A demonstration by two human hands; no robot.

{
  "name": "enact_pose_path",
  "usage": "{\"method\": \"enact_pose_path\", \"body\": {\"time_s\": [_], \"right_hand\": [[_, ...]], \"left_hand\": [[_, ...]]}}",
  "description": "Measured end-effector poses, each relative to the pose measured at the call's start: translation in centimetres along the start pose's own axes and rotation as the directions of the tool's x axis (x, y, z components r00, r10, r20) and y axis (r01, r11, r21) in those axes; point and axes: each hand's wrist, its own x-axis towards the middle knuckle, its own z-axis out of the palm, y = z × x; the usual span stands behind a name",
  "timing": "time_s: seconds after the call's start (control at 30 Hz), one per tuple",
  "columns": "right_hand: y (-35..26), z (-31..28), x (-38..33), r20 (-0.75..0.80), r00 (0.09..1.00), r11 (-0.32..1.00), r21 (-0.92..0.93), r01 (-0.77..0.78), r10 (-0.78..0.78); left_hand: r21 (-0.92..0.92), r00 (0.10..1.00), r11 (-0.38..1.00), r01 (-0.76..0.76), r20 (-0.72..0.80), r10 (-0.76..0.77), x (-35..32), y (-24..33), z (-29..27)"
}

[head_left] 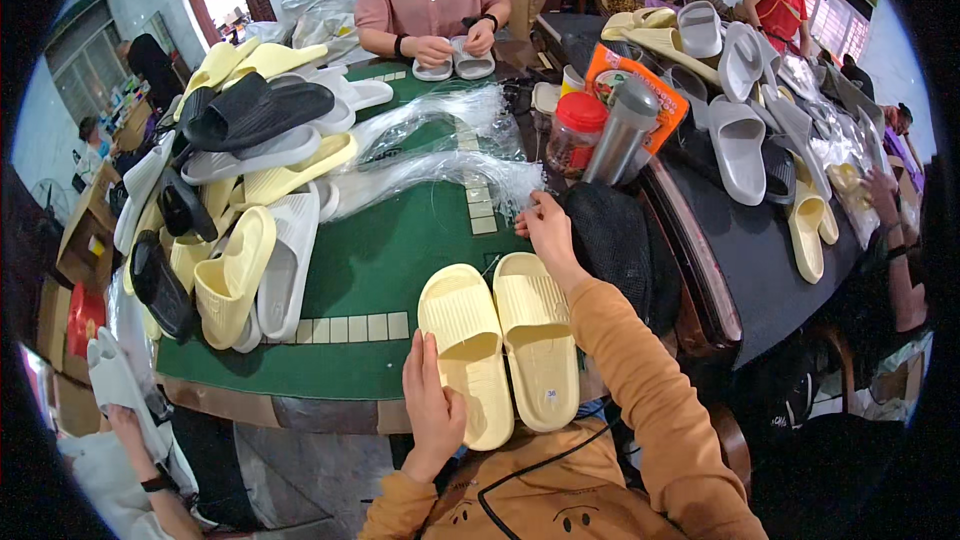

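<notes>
- Left hand (432, 402) flat on the heel end of the left slipper (464, 352), fingers (424, 365) together and extended, pressing rather than pinching.
- Right hand (546, 230) reaching past the toe of the right slipper (536, 335) toward the bags (440, 172); fingers curled at the bags' edge, whether pinching one cannot tell.
- Both pale yellow slippers side by side, touching, soles up, on the green table (370, 270) just ahead of the left fingers and just below the right ones; heels overhanging the near edge.
- Risk, as a judgement: overhanging heels could tip off the table if the left palm lifts or nudges them sideways.
- Risk: thin clear bags lie fanned and overlapping, so several could be dragged along at once, or slide toward the slippers.
- Risk: right sleeve (630, 360) passing close over the right slipper could knock it off line with its mate.
- Just right of the right fingers: a black mesh bundle (612, 240), crowding that side.
- Beyond the right fingers: a red-lidded jar (576, 130) and a grey flask (622, 130), both upright and easy to topple on a longer reach.
- Well left of the left fingers: a heap of yellow, white and black slippers (240, 200), narrowing the free green surface.
- Far across the table: another person's hands (455, 45) on a grey pair.
</notes>
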Motion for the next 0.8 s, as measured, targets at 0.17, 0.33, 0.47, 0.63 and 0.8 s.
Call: {"method": "enact_pose_path", "body": {"time_s": [0.17,0.33,0.47,0.63,0.8], "right_hand": [[-1.3,-0.5,-0.7,-0.004,0.999,0.999,-0.029,0.034,-0.034],[-1.3,-2.2,-1.3,0.058,0.990,0.982,0.129,-0.134,0.128],[-3.7,-1.9,-2.7,0.090,0.968,0.900,0.355,-0.251,0.234],[-2.9,-2.8,-1.7,0.164,0.939,0.850,0.400,-0.344,0.302],[-1.8,-2.8,-1.5,0.238,0.930,0.811,0.460,-0.362,0.280]], "left_hand": [[0.015,1.000,1.000,-0.014,-0.008,0.014,-0.1,-0.3,0.0],[0.017,0.999,0.999,-0.032,-0.016,0.032,0.0,-0.2,0.1],[0.014,1.000,1.000,-0.012,-0.015,0.012,-0.1,-0.4,-0.1],[0.011,1.000,1.000,-0.016,-0.004,0.016,0.0,-0.3,0.0],[0.011,1.000,1.000,-0.013,0.007,0.013,0.0,-0.2,-0.1]]}}
